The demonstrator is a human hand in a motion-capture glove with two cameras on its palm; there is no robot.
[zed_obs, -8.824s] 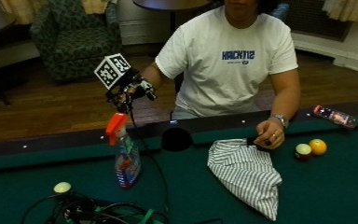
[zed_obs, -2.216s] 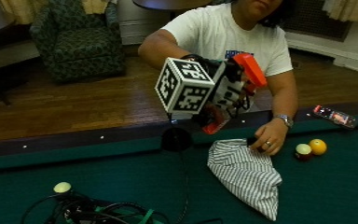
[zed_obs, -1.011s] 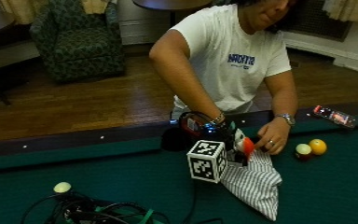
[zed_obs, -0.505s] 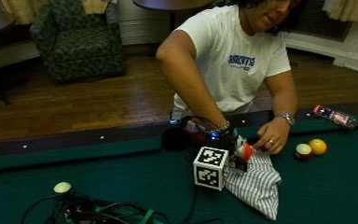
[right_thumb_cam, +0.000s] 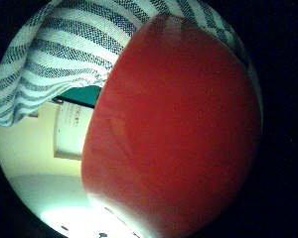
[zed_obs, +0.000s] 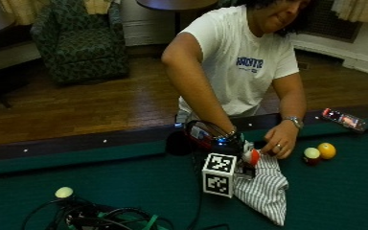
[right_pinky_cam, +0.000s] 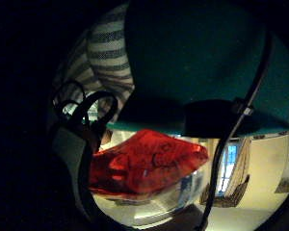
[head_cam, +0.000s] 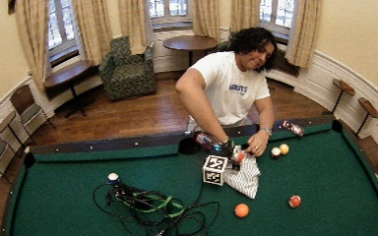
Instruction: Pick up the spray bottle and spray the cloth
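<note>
The spray bottle's red head point(zed_obs: 252, 156) hangs just above the top of the blue-and-white striped cloth point(zed_obs: 264, 189), which lies crumpled on the green felt. My gloved right hand point(zed_obs: 233, 143) grips the bottle, tipped towards the cloth. The person's bare left hand point(zed_obs: 278, 143) rests on the cloth's upper edge. In the thumb side palm view the red head point(right_thumb_cam: 179, 129) is very close, with the cloth point(right_thumb_cam: 54, 64) behind it. The little finger side palm view shows the red head point(right_pinky_cam: 149, 161), the cloth point(right_pinky_cam: 106, 57) and the felt point(right_pinky_cam: 207, 62).
Two balls point(zed_obs: 311, 154) point(zed_obs: 327, 150) lie right of the cloth. A small bottle point(zed_obs: 343, 120) lies on the rail. A pocket point(zed_obs: 178, 143) is beside my wrist. Cables point(zed_obs: 101, 218) and a white ball point(zed_obs: 63, 192) sit front left; an orange ball point(head_cam: 241, 210) lies nearer.
My hand carried the bottle from the table's left side, raised it high, then brought it down to the cloth. Over the last half second it sank only slightly.
</note>
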